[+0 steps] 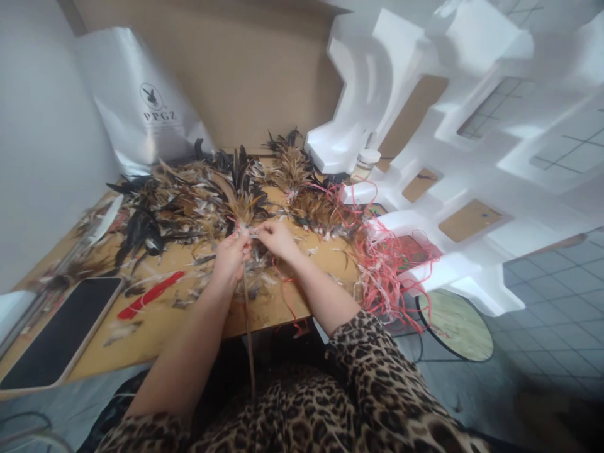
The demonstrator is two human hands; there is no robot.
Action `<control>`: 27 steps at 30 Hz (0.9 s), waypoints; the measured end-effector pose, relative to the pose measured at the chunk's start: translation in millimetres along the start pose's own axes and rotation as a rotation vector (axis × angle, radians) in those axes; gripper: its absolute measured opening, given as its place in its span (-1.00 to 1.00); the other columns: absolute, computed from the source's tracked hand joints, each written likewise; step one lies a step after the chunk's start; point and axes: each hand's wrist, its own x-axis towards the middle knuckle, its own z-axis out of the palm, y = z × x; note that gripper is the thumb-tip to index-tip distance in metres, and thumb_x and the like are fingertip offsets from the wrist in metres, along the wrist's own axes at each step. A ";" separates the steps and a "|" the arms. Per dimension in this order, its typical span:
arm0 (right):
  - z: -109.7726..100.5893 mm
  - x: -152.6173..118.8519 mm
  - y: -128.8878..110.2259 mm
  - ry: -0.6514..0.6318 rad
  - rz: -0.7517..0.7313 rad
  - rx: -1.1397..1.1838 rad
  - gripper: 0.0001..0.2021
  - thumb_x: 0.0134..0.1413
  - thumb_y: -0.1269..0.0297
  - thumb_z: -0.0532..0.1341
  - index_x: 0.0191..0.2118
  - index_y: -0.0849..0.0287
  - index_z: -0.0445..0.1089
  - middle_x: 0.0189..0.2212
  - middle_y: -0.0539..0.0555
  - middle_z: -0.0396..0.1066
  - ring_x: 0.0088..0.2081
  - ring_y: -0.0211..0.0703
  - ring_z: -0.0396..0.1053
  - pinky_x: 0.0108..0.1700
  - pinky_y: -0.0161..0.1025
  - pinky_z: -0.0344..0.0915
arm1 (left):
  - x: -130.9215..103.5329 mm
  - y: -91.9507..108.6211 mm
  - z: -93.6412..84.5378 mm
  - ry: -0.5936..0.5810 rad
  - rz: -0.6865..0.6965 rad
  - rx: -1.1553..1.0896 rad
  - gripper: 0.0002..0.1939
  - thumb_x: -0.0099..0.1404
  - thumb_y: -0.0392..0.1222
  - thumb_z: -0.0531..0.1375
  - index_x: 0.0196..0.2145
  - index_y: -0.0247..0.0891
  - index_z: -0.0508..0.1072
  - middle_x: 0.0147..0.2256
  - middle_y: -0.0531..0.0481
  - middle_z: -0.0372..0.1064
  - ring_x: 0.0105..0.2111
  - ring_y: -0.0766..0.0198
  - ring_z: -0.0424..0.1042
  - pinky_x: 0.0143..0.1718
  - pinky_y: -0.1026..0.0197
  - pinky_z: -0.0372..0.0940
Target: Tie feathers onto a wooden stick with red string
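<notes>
My left hand (231, 255) is closed around the top of a thin brown stick (248, 340), which slants down toward my lap. At the stick's upper end a bunch of brown and black feathers (241, 202) fans out, with pale quill ends at my fingers. Close beside it, my right hand (279, 240) pinches something small at the quill ends, too fine to name. A bit of pink string shows at the base of the bunch. Red string (293, 308) hangs over the table edge below my right wrist.
A large feather pile (184, 195) covers the table's back left, and more feather bunches (289, 165) lie behind. Tangled red string (391, 270) hangs by white foam packing (462, 145) on the right. A phone (63, 333), red strip (151, 296) and lidded jar (365, 163) lie about.
</notes>
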 end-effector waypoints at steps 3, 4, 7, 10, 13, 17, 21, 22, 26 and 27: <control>1.7 -10.0 -9.9 0.042 -0.120 -0.116 -0.84 -0.02 0.31 0.15 -0.42 0.20 0.48 -0.59 -0.04 0.35 -0.52 -0.31 0.21 -0.44 -0.35 0.07 | -1.0 0.0 1.2 0.021 0.033 0.019 -0.74 0.02 -0.23 0.33 -0.53 -0.33 0.28 -0.66 0.15 0.13 -0.74 0.56 -0.01 -0.76 0.48 -0.19; 2.6 -12.7 -12.0 0.046 -0.149 -0.119 -0.83 -0.01 0.31 0.14 -0.42 0.20 0.47 -0.58 -0.03 0.36 -0.53 -0.31 0.21 -0.43 -0.35 0.07 | -1.9 0.0 2.0 0.026 0.049 0.030 -0.74 0.02 -0.23 0.33 -0.55 -0.33 0.28 -0.67 0.16 0.12 -0.75 0.56 -0.03 -0.76 0.48 -0.20; 5.0 -16.4 -14.0 0.041 -0.183 -0.023 -0.83 0.00 0.32 0.13 -0.45 0.22 0.45 -0.55 -0.01 0.39 -0.51 -0.32 0.23 -0.42 -0.36 0.10 | -5.2 0.3 5.5 0.048 0.091 0.071 -0.75 0.03 -0.23 0.31 -0.57 -0.32 0.27 -0.69 0.16 0.10 -0.75 0.55 -0.06 -0.75 0.45 -0.21; 6.0 -15.0 -14.0 0.043 -0.153 0.141 -0.85 -0.03 0.33 0.15 -0.49 0.25 0.42 -0.58 -0.03 0.35 -0.53 -0.35 0.19 -0.43 -0.38 0.09 | -7.0 2.0 8.9 0.092 0.157 0.148 -0.80 0.07 -0.22 0.27 -0.55 -0.31 0.30 -0.70 0.17 0.08 -0.75 0.52 -0.09 -0.73 0.41 -0.21; 5.6 -12.7 -16.7 0.023 -0.093 0.311 -0.81 -0.05 0.25 0.19 -0.51 0.27 0.43 -0.62 -0.05 0.30 -0.56 -0.37 0.12 -0.46 -0.39 0.07 | -8.1 6.2 9.7 0.126 0.313 0.332 -0.90 0.11 -0.26 0.22 -0.50 -0.30 0.37 -0.65 0.13 0.17 -0.66 0.43 0.07 -0.65 0.40 -0.04; 5.0 -10.9 -20.6 0.033 -0.047 0.424 -0.77 -0.11 0.17 0.26 -0.54 0.28 0.44 -0.62 -0.05 0.33 -0.54 -0.37 0.14 -0.44 -0.38 0.09 | -17.5 13.6 11.5 0.153 0.548 0.672 -0.92 0.07 -0.39 0.21 -0.49 -0.26 0.40 -0.53 0.02 0.28 -0.43 0.25 0.26 -0.42 0.34 0.13; 5.1 -10.6 -19.9 0.047 -0.021 0.459 -0.75 -0.09 0.20 0.25 -0.60 0.27 0.40 -0.67 -0.09 0.26 -0.56 -0.39 0.10 -0.46 -0.38 0.06 | -32.8 15.0 18.8 0.192 0.638 0.815 -0.84 0.04 -0.45 0.19 -0.43 -0.23 0.39 -0.45 -0.06 0.23 -0.30 0.10 0.29 -0.27 0.23 0.15; 5.1 -10.9 -19.5 0.043 -0.017 0.474 -0.75 -0.08 0.20 0.24 -0.61 0.27 0.39 -0.67 -0.10 0.25 -0.56 -0.39 0.10 -0.45 -0.38 0.06 | -35.4 14.2 20.5 0.200 0.644 0.838 -0.82 0.04 -0.47 0.18 -0.40 -0.24 0.39 -0.43 -0.07 0.22 -0.27 0.06 0.29 -0.22 0.20 0.15; 4.6 -11.3 -18.9 0.065 -0.001 0.529 -0.76 -0.09 0.22 0.24 -0.62 0.27 0.37 -0.68 -0.11 0.24 -0.56 -0.40 0.09 -0.45 -0.39 0.06 | -39.3 10.1 23.8 0.208 0.654 0.940 -0.69 0.04 -0.49 0.16 -0.23 -0.29 0.41 -0.35 -0.13 0.21 -0.18 -0.01 0.27 -0.10 0.13 0.13; 4.3 -10.9 -18.9 0.070 0.003 0.544 -0.78 -0.10 0.23 0.24 -0.61 0.28 0.38 -0.67 -0.11 0.25 -0.56 -0.40 0.10 -0.44 -0.39 0.07 | -39.7 9.7 23.9 0.198 0.655 0.949 -0.69 0.04 -0.49 0.17 -0.22 -0.30 0.41 -0.35 -0.13 0.21 -0.18 -0.01 0.27 -0.09 0.13 0.13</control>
